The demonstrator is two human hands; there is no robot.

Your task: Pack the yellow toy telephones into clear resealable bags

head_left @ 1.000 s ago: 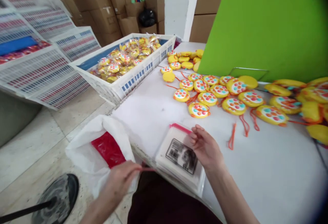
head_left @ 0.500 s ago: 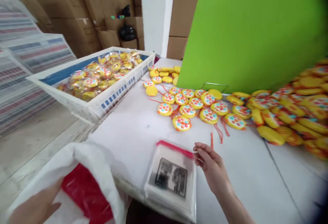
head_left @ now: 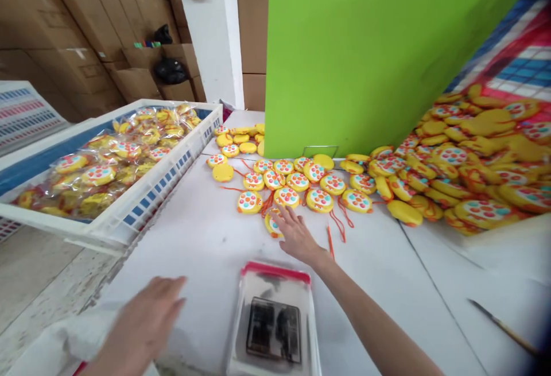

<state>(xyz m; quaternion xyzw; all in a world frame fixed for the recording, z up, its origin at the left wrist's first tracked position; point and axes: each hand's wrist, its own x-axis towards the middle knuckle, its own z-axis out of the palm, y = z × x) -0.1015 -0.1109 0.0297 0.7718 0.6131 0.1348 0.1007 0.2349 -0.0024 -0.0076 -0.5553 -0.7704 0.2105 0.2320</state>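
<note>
Toy [head_left: 272, 230], smooth yellow oval w/ col. dots, under R hand [head_left: 298, 240], grip spread; L hand [head_left: 144, 320] blurred, also spread.

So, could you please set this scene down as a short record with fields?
Left hand: blurred, near the white sack; nothing visible in it
Right hand: fingers over the nearest yellow toy; contact unclear
Table: pink-edged clear bag at the front edge
Basket: bagged toys
Backdrop: green panel behind loose toys
</note>
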